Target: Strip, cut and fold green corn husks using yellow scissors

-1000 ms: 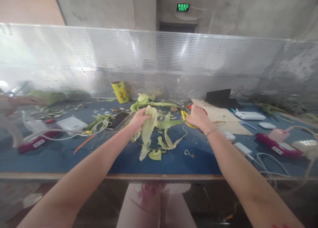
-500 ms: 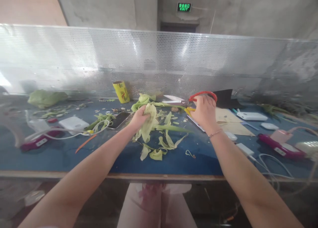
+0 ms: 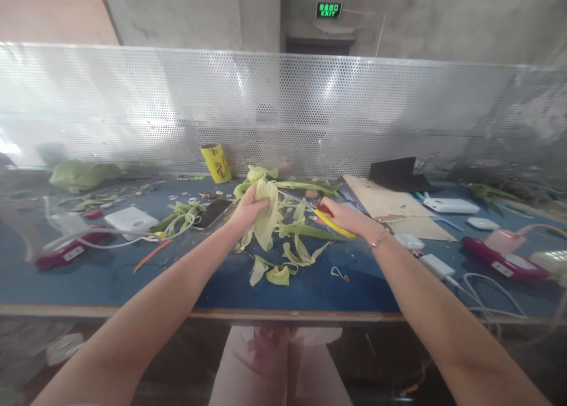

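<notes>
My left hand pinches a pale green leaf, which hangs down over other cut leaves on the blue table. My right hand is closed round the handles of the scissors, one handle yellow and the other red. Their blades point left toward the held leaf, and the tips lie close to its right edge. Behind the leaf rests a green stalk. Loose leaf pieces are scattered below and to the right of my left hand.
A yellow roll stands at the back. Left are a black phone, a white box, cables and a power strip. Brown cardboard, white chargers and another power strip lie right. A perforated screen rises behind.
My right hand has come down and to the left with the scissors, turning them so the yellow handle faces the near side. My left hand has stayed almost still with the leaf.
</notes>
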### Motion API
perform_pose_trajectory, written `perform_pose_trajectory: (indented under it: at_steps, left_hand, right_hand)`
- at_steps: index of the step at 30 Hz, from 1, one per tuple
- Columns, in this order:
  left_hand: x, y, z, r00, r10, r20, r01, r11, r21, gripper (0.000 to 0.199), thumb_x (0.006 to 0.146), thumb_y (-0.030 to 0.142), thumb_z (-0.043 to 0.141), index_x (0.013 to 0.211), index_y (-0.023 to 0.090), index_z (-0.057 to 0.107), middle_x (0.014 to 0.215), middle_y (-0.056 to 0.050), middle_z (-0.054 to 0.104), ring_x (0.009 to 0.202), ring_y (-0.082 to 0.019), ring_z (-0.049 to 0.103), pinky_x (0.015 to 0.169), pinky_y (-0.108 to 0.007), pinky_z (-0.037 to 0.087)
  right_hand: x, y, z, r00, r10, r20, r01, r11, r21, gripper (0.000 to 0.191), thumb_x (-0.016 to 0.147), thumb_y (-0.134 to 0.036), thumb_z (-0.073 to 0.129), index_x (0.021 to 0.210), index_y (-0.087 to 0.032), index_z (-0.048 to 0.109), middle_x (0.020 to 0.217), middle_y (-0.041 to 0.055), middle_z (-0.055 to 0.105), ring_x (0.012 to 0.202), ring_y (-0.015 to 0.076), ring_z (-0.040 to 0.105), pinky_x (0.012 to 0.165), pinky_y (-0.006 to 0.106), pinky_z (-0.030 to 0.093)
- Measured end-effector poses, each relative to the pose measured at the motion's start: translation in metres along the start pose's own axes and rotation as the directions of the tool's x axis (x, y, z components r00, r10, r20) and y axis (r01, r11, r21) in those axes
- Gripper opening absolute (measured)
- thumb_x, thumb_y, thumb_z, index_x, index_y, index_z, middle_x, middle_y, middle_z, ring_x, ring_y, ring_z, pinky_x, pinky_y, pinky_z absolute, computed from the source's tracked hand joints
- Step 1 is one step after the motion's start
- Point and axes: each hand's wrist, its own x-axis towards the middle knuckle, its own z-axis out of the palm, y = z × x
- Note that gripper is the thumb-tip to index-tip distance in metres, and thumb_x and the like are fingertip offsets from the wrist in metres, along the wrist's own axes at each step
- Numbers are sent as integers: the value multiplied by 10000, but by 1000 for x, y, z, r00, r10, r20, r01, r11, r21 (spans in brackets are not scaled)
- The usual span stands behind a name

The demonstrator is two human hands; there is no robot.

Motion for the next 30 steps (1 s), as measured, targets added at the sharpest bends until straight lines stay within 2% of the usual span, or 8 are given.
perform_pose_trajectory:
  at_steps: [6, 12, 18, 22, 30]
  left_hand:
    - [2, -2, -3, 1000, 9, -14, -9, 999, 42, 507, 610, 176, 645, 1105, 243, 555, 973, -14, 643, 842, -150, 611, 789, -276, 488]
    - [4, -2, -5, 1000, 22, 15, -24, 990, 138, 564, 621, 164, 621, 1173, 241, 536, 1011, -25, 635, 847, -151, 603, 779, -274, 489]
    - [0, -5, -4, 994, 11, 111, -33, 980, 198, 620, 660, 189, 615, 1258, 245, 458, 991, -23, 632, 868, -175, 607, 812, -330, 492]
    - [-1, -6, -1, 987, 45, 154, -80, 970, 229, 640, 642, 159, 633, 1249, 236, 443, 1057, -30, 612, 973, -185, 587, 897, -338, 452]
    - [0, -8, -3, 989, 6, 146, -45, 963, 267, 636, 639, 188, 678, 1226, 186, 432, 1053, -59, 601, 1013, -214, 569, 929, -393, 422]
  right_hand:
    - [-2, -8, 0, 998, -48, 27, 48, 998, 27, 430, 812, -585, 431, 1010, -206, 477, 934, 78, 648, 762, 195, 595, 648, 276, 411]
    - [-1, -4, 1, 996, -70, 57, 66, 996, 62, 398, 801, -585, 449, 940, -212, 453, 925, 59, 632, 758, 182, 576, 655, 266, 404]
    - [0, -6, 2, 994, -72, 79, 65, 995, 79, 404, 794, -588, 462, 938, -210, 453, 897, 56, 625, 734, 185, 566, 634, 271, 394]
    - [-2, -15, 1, 993, -92, 68, 85, 992, 97, 407, 794, -583, 480, 944, -204, 479, 950, 69, 631, 767, 183, 575, 650, 269, 402]
    - [-2, -19, 5, 994, -100, 49, 92, 986, 140, 410, 807, -574, 485, 985, -211, 554, 979, 53, 653, 819, 178, 601, 683, 260, 419]
